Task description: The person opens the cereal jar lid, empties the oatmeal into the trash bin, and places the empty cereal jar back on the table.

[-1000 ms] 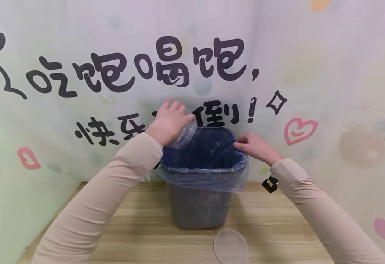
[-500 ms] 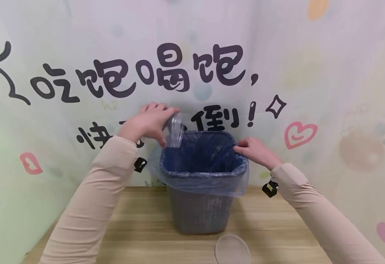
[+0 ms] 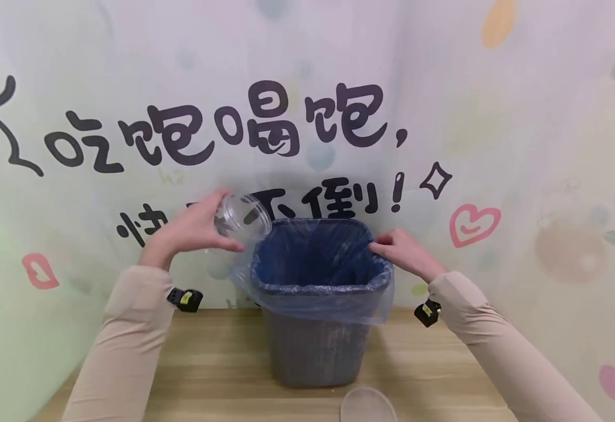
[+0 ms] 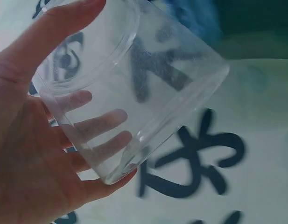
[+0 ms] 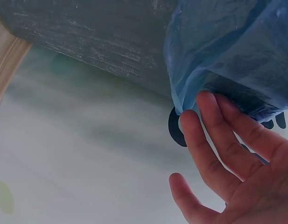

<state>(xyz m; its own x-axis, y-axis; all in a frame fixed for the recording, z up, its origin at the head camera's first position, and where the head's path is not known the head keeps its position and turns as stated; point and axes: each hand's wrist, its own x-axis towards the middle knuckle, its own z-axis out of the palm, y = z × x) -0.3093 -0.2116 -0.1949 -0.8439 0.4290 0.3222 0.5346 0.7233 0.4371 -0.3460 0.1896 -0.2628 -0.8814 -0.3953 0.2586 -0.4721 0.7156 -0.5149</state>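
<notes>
My left hand [image 3: 191,228] grips a clear plastic jar [image 3: 241,218] beside the upper left of a grey trash can [image 3: 318,351]. Up close in the left wrist view, the jar [image 4: 158,88] is see-through, with nothing visible in it; the thumb crosses one end and the fingers curve behind its wall. A blue plastic bag [image 3: 333,303] lines the can, folded out over the rim. At the can's right rim my right hand [image 3: 407,251] pinches the bagged edge, thumb on top. In the right wrist view its fingers [image 5: 214,135] lie against the outside of the bag [image 5: 209,46].
The can stands on a wooden table [image 3: 207,357]. A round translucent lid [image 3: 367,407] lies in front of it at the lower frame edge. Close behind is a pale wall hanging [image 3: 307,53] with large black characters and a pink heart [image 3: 474,225].
My left hand has moved left with the jar, from over the can's opening to beyond its left rim, and the jar has turned. My right hand stays at the right rim.
</notes>
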